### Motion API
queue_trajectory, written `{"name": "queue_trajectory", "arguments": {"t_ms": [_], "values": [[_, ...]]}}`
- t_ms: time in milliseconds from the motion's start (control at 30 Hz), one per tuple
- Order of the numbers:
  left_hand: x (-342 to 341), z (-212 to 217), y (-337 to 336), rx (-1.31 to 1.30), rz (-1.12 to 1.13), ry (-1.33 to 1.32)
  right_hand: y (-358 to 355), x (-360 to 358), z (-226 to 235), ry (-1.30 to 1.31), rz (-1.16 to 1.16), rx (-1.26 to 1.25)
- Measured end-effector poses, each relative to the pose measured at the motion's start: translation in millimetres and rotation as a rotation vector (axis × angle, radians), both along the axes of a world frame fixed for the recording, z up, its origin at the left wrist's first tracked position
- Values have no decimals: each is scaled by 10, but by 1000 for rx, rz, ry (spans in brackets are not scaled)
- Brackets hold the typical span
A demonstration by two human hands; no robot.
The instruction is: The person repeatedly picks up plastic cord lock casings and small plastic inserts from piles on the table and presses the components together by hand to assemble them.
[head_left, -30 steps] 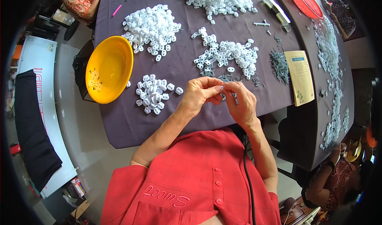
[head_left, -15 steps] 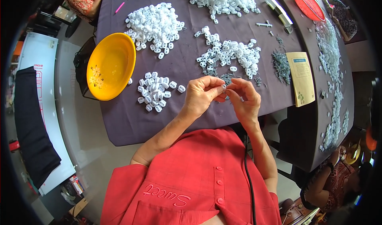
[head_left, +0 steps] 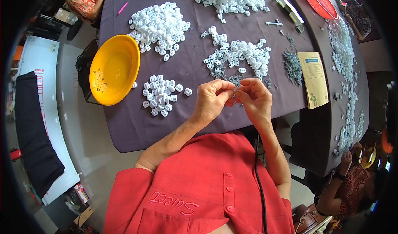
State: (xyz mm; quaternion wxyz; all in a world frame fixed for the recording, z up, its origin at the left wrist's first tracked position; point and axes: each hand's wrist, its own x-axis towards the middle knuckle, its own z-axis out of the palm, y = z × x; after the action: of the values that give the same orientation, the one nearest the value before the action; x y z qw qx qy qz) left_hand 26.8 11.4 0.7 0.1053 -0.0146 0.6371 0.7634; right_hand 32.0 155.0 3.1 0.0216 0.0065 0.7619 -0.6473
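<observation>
"What's leftmost on the bench (head_left: 137, 128)?"

"A yellow bowl (head_left: 114, 70), then a little heap of white pieces (head_left: 159, 95)."

"And the left hand (head_left: 210, 102)?"

"Pinched narrow on a small white piece (head_left: 234, 90), mostly hidden by the fingers, up between both hands over the near side."

"The right hand (head_left: 258, 102)?"

"Narrow too, fingertips pinching at that same piece. Whether they hold anything else, I can't tell."

"Past that?"

"Grey screws (head_left: 292, 68) in a heap, just beside a tan booklet (head_left: 313, 80)."
</observation>
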Motion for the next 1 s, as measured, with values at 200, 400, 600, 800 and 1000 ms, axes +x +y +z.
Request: {"name": "queue_trajectory", "arguments": {"t_ms": [200,400,600,800,1000], "values": [[-69,-47,-31,138,29,-120,-24,-6,-38,16,30,-113],[-78,-73,-58,160,71,-111,-57,-16,-68,52,-5,-18],[-42,-153,-47,84,11,-117,-81,-5,-171,26,-38,7],[-53,-306,-43,259,28,-209,43,-122,-90,59,49,167],[-67,-258,-148,332,78,-297,62,-233,122,24,148,324]]}}
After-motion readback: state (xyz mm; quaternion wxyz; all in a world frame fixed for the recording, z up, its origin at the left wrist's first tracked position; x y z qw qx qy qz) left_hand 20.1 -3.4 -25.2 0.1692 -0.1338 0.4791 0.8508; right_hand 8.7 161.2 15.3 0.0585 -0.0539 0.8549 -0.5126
